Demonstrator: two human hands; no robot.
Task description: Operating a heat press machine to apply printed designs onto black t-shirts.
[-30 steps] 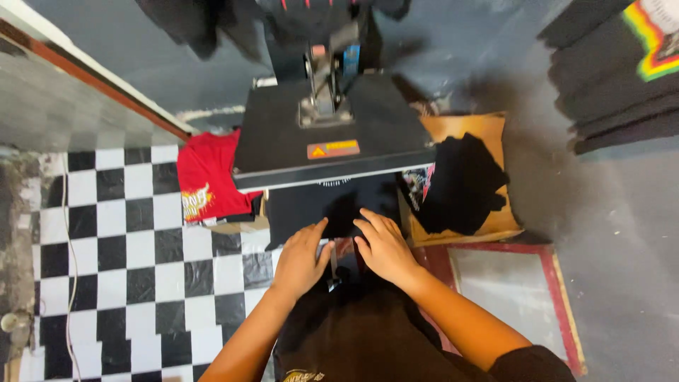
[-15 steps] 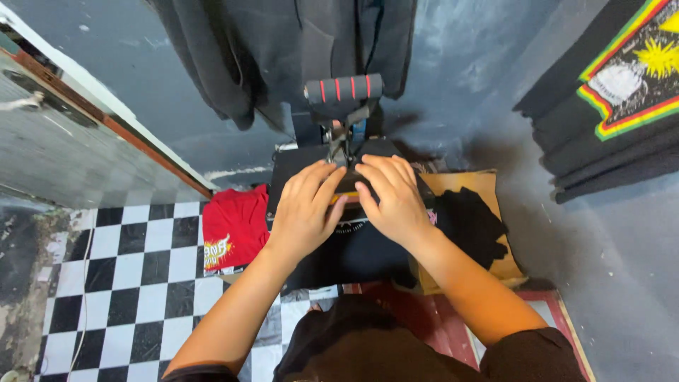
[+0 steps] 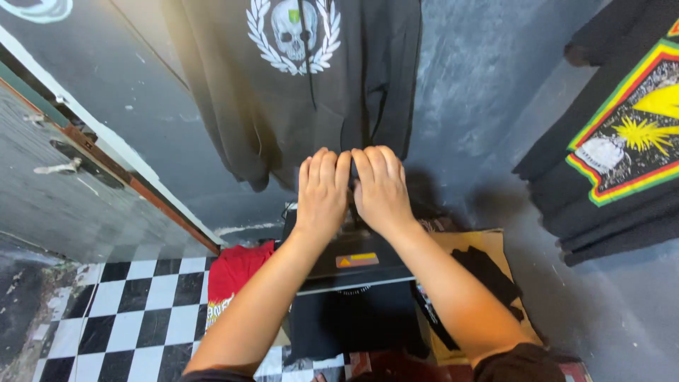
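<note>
Both hands, left and right, are lying side by side, curling over the hidden press handle. What the grip encloses cannot be told. Even pressure from both suits the press best.

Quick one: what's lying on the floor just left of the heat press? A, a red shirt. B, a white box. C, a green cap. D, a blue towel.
A: a red shirt lies on the checkered floor left of the heat press, below the left hand.
</note>
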